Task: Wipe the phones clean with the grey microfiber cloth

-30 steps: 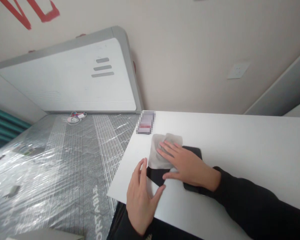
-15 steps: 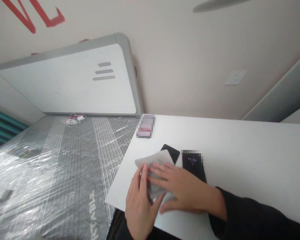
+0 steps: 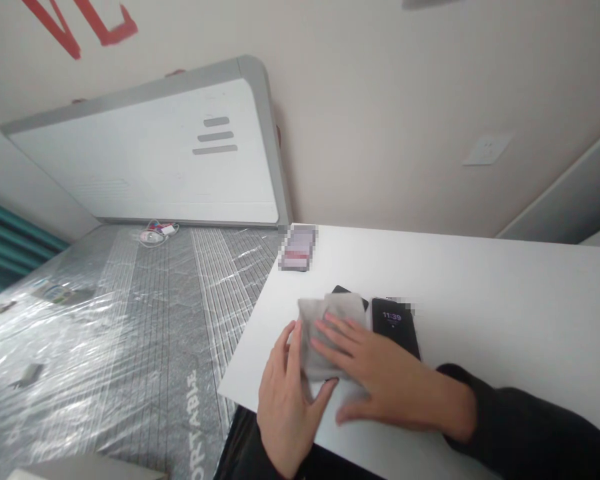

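Two bare hands, the left hand (image 3: 286,400) and the right hand (image 3: 387,373), near the front left corner of a white tabletop (image 3: 510,307). Left table edge slanting away to the wall (image 3: 370,133), front edge passing under the left wrist, far edge along the wall. Widest stretch of white surface off to the right, past a black phone (image 3: 394,333) with 11:39 lit on its screen and its lower part hidden by the right hand; narrower strip beside the left fingers. Beyond the left edge, a grey striped surface (image 3: 150,333) under shiny clear plastic. On the far left corner, a flat pixelated item (image 3: 299,248) with a reddish band.

Just left of the phone, a grey cloth (image 3: 313,362) spread over a dark flat item (image 3: 365,303), mostly covered. Open and flat on the cloth, the right hand, fingers spread, thumb held out, slightly blurred. Half open, the left hand, fingertips at the cloth's left edge, thumb spread wide near its lower edge; impossible to tell whether gripping the dark flat item beneath.
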Demonstrator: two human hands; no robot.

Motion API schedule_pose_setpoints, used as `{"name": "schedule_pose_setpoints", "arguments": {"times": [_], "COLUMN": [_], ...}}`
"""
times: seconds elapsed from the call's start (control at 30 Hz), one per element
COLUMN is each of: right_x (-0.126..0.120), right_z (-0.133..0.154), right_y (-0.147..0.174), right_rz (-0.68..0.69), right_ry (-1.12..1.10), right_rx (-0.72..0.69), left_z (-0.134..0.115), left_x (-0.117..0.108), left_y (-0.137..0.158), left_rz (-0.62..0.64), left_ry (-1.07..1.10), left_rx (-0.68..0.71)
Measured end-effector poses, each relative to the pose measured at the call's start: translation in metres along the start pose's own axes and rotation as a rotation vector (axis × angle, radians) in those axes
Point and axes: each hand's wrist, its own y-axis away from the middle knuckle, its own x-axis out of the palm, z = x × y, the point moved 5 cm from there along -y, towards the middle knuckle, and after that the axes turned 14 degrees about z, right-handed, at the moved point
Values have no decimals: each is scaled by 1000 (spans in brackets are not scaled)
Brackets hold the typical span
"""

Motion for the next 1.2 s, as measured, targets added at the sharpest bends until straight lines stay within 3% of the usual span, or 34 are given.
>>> {"name": "schedule_pose_setpoints", "arguments": {"times": [0.07,0.2,0.37,0.5,0.53,0.67,0.83,0.97,1.0,1.13,1.2], "right_x": [3,-1,8,0,0,5,-3,3,3,-2,2], "right_z": [3,-9,10,-6,-5,13,-1,15,14,-4,1], "right_y": [3,7,4,3,3,2,2,-1,-2,-2,-3], "right_rz": [58,-34,36,-60,-70,5,-66,-30,-23,-73,-32], "right_ry": [-14,24,-44,46,50,-16,45,-1,1,42,17], "right_rx": [-68,148,-97,185,178,-72,161,-75,-72,182,80], "left_z": [0,1,1,1,1,1,0,-1,-1,-2,-3], "left_x": [0,0,1,0,0,0,-2,-2,-2,-3,-2], "left_y": [0,1,1,0,0,-1,-1,-2,-2,-1,-1], "left_rz": [3,-24,-24,-45,-48,-41,-39,-7,-8,-31,-23], "left_ry": [7,-16,-5,-37,-39,-20,-27,15,16,-2,5], "left_rx": [-1,-21,0,6,12,42,38,46,45,33,30]}}
